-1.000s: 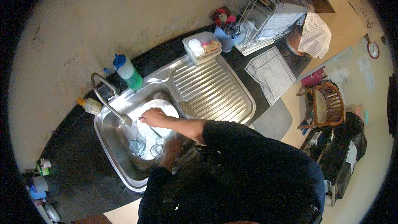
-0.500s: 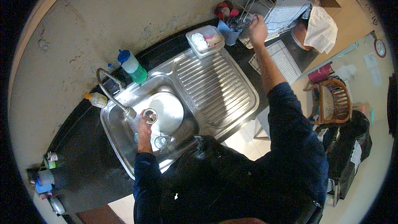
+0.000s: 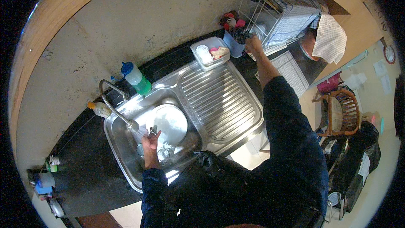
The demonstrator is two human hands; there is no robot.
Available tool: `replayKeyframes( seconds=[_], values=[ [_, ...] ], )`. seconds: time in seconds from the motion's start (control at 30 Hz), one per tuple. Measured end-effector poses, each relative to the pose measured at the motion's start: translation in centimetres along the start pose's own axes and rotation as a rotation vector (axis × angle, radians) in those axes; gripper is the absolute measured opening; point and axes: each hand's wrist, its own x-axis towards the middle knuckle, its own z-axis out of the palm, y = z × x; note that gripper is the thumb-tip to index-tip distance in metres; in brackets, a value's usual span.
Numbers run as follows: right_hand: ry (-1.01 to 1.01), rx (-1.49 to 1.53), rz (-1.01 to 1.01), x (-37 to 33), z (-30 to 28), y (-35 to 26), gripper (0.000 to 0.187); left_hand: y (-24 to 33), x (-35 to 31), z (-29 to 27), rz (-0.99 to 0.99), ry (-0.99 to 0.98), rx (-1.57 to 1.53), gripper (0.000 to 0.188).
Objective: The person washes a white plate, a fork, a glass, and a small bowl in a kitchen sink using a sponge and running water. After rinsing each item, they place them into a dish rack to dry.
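Note:
My left hand (image 3: 149, 142) is in the steel sink (image 3: 122, 160), under the flexible tap (image 3: 132, 125) as water runs down. Its fingers are closed on a small cup (image 3: 153, 130) that looks like metal or glass. Below lies a big round metal lid or plate (image 3: 171, 124), with a clear drinking glass (image 3: 163, 155) near it. Far to the right, my right hand (image 3: 253, 45) reaches to the side of a white wire dish rack (image 3: 265, 6), beside a blue bin (image 3: 233, 44). Its fingers are curled; what they hold is too small to make out.
A plastic tub (image 3: 210, 63) stands on the far edge of the ribbed drainboard (image 3: 221, 101). Behind the sink are a green soap bottle (image 3: 137, 79) and an orange-capped bottle (image 3: 99, 109). Checked cloths (image 3: 289, 71) lie by the rack, near a covered brown pot (image 3: 308, 44).
My right hand has lowered and come nearer, beside the rack and bin. My left hand has turned the cup, so its round rim no longer faces up. The view has shifted slightly.

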Motion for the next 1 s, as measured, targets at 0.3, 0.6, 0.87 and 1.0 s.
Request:
replayKeyframes(
  seconds=[0.3,0.6,0.87,1.0],
  values=[
    [-0.82,0.354,-0.399,-27.8,16.0,-14.6,0.025,0.4,-0.9,1.5,0.382,-0.026,0.145,0.022],
    [-1.222,0.451,0.027,-42.0,26.2,-23.9,0.033,0.5,-5.0,1.4,0.648,0.051,0.404,0.027],
    [-1.155,0.58,0.158,-41.9,27.8,-24.6,0.032,0.9,-3.6,-1.9,0.816,0.146,0.671,0.033],
    [-1.08,0.528,-0.017,-41.4,27.6,-23.1,0.026,0.7,-3.8,-1.9,0.948,0.087,0.896,0.028]
  ],
)
